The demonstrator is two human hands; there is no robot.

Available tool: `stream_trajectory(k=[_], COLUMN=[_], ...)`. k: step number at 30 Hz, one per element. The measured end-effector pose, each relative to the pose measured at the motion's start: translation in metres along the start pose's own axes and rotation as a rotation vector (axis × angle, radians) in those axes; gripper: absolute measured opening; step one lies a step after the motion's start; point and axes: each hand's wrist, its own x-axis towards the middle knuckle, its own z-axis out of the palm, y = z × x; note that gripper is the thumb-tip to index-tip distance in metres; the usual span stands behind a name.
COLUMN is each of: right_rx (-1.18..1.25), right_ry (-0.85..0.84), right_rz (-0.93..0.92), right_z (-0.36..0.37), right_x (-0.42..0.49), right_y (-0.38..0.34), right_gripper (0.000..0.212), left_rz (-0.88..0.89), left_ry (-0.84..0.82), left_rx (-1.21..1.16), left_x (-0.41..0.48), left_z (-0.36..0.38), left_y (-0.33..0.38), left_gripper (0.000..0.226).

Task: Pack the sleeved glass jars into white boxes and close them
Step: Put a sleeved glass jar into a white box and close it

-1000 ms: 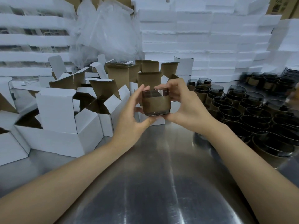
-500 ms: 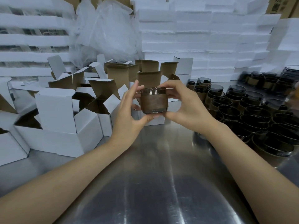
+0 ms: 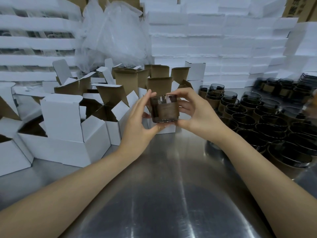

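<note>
above the steel table [image 3: 171, 194], just in front of the open white boxes [image 3: 82, 134], the sleeved glass jar [image 3: 164, 109] is held upright in the air between both hands. the left hand [image 3: 139, 122] grasps it from the left, thumb under the base and fingertips up at the rim; the right hand [image 3: 193, 114] grasps the other side the same way, so the jar is pinched at its edges rather than cupped.

what could go wrong: the glass above the brown sleeve is smooth, and a fingertip hold like this could let it slip and drop onto the hard steel, or the sleeve could slide on the glass if it is squeezed only there. swinging it right could knock the packed rows of jars [image 3: 267, 121] standing close by.

against the earlier frames, the jar has drifted slightly left and a little lower, toward the boxes, with the grip of both hands much the same.
</note>
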Motion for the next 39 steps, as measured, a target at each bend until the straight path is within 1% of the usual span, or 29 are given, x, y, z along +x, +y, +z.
stream_trajectory(k=[2, 4, 7, 9, 12, 15, 17, 18, 20, 22, 23, 26, 29, 31, 33, 36, 39], right_rx=[-0.020, -0.076, -0.117, -0.109, -0.023, 0.054, 0.111, 0.127, 0.123, 0.129, 0.133, 0.138, 0.162, 0.165, 0.145, 0.152, 0.040], right_ry=[-0.018, -0.036, -0.056, -0.066, -0.076, -0.110, -0.121, -0.126, -0.149, -0.177, -0.192, -0.218, -0.224, -0.218, -0.185, -0.061, 0.042], right_rz=[0.009, 0.000, 0.004, 0.027, 0.118, 0.194, 0.226, 0.235, 0.251, 0.281, 0.291, 0.296, 0.288, 0.274, 0.239, 0.151, 0.032], right_z=[0.0000, 0.0000, -0.0015, -0.0022, -0.0040, -0.0066, -0.0077, -0.0076, -0.0063, -0.0040, -0.0030, -0.0025, -0.0037, -0.0045, -0.0059, -0.0073, -0.0040], right_x=[0.0002, 0.0003, 0.0003, 0.0006, 0.0018, 0.0021, 0.0016, 0.0015, 0.0018, 0.0025, 0.0029, 0.0028, 0.0014, 0.0010, 0.0013, 0.0013, -0.0002], right_y=[0.0014, 0.0025, 0.0032, 0.0034, 0.0030, 0.0022, 0.0010, 0.0002, -0.0015, -0.0034, -0.0037, -0.0034, -0.0017, -0.0003, 0.0011, 0.0039, 0.0046], right_gripper=[0.062, 0.066, 0.064, 0.062, 0.061, 0.049, 0.040, 0.039, 0.043, 0.046, 0.048, 0.051, 0.045, 0.041, 0.043, 0.055, 0.066], left_rz=[-0.012, 0.013, 0.059, 0.059, 0.000, -0.028, -0.035, -0.052, -0.085, -0.091, -0.089, -0.075, -0.069, -0.075, -0.086, -0.100, -0.170], left_ry=[-0.005, -0.003, -0.015, -0.025, -0.037, -0.024, -0.030, -0.035, -0.047, -0.058, -0.060, -0.055, -0.054, -0.060, -0.074, -0.142, -0.190], left_rx=[-0.012, 0.021, 0.039, 0.030, 0.000, -0.030, -0.035, -0.045, -0.064, -0.086, -0.090, -0.083, -0.084, -0.085, -0.082, -0.093, -0.149], left_x=[-0.0005, -0.0005, -0.0015, -0.0024, -0.0016, -0.0011, -0.0014, -0.0012, -0.0004, 0.0002, 0.0007, 0.0010, 0.0003, 0.0000, -0.0004, -0.0021, -0.0032], left_z=[0.0000, -0.0005, -0.0009, -0.0008, -0.0013, -0.0017, -0.0017, -0.0018, -0.0025, -0.0032, -0.0036, -0.0045, -0.0041, -0.0040, -0.0032, -0.0007, -0.0005], left_y=[-0.0021, -0.0033, -0.0022, -0.0021, -0.0008, 0.0004, 0.0003, 0.0002, 0.0008, 0.0016, 0.0019, 0.0016, 0.0005, 0.0004, 0.0004, -0.0012, -0.0005], left_gripper=[0.077, 0.077, 0.080, 0.081, 0.079, 0.065, 0.060, 0.059, 0.065, 0.080, 0.085, 0.087, 0.082, 0.070, 0.059, 0.067, 0.075])
